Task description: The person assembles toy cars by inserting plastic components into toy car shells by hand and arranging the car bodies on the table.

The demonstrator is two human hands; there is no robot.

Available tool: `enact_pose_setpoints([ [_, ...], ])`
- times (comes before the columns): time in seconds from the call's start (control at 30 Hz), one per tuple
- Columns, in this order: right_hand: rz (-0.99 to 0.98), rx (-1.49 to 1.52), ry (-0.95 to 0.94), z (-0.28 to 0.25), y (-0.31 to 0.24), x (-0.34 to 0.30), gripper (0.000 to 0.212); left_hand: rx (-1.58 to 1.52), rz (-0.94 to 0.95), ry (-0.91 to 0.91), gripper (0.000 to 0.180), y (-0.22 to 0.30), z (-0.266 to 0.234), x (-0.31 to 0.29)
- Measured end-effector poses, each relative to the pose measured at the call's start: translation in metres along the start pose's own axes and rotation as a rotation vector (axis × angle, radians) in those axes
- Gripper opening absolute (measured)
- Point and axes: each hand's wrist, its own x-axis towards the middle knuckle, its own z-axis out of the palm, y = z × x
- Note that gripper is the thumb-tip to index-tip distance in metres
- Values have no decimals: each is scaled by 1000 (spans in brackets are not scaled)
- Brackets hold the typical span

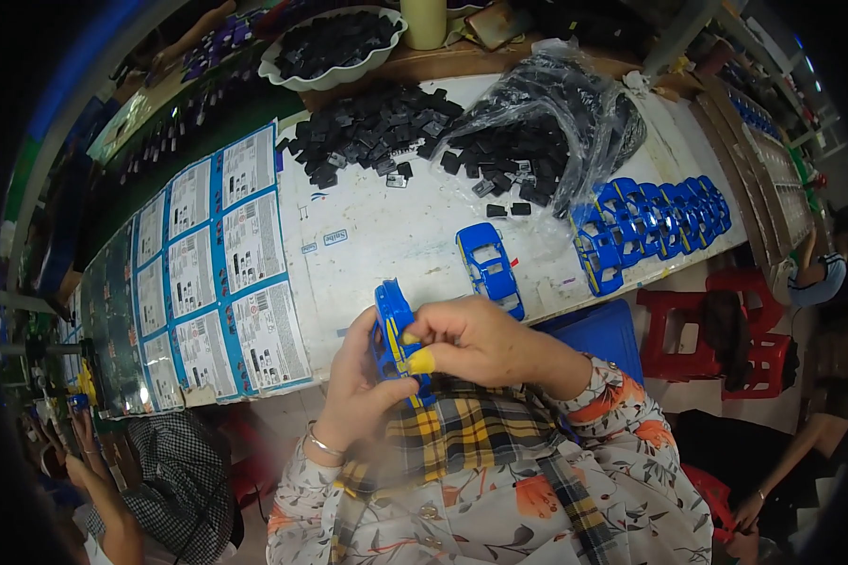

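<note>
My left hand (352,381) is closed round a blue toy car body (393,311) with a yellow stripe along its side, tilted on edge above the table's near side. From the right, my right hand (476,341) presses its fingers to the same body; a yellow covering wraps one fingertip. Whether those fingers also pinch some small part is hidden. Another blue toy car body (489,268) lies alone on the white table, just beyond my right hand. Farther right, several more car bodies (645,226) stand packed in a row.
Small black plastic parts (372,132) lie heaped at the back, beside a clear plastic bag (584,122). A white bowl (334,80) holds more. Printed card sheets (226,254) cover the table's left. Red stools (678,325) stand at right; other people sit on both sides.
</note>
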Motion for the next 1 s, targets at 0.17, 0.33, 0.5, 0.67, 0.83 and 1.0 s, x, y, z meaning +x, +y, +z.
enact_pose_setpoints([
  [0.17,-191,-825,458,-89,22,15,16,-457,-198,140,71,10,3,3],
  [0.33,-119,-1253,534,-133,60,21,19,-579,-180,137,67,4,-7,4],
  [0.5,-135,-1392,474,-136,59,21,16,-649,-162,100,59,3,-6,3],
  [0.67,-260,-1239,606,-125,43,19,20,-897,-193,131,47,6,2,0],
  [0.83,0,-12,366,-61,13,22,14,-805,-216,105,44,3,7,6],
  [1.0,-59,87,127,-8,11,34,12,-787,-245,77,45,5,8,5],
])
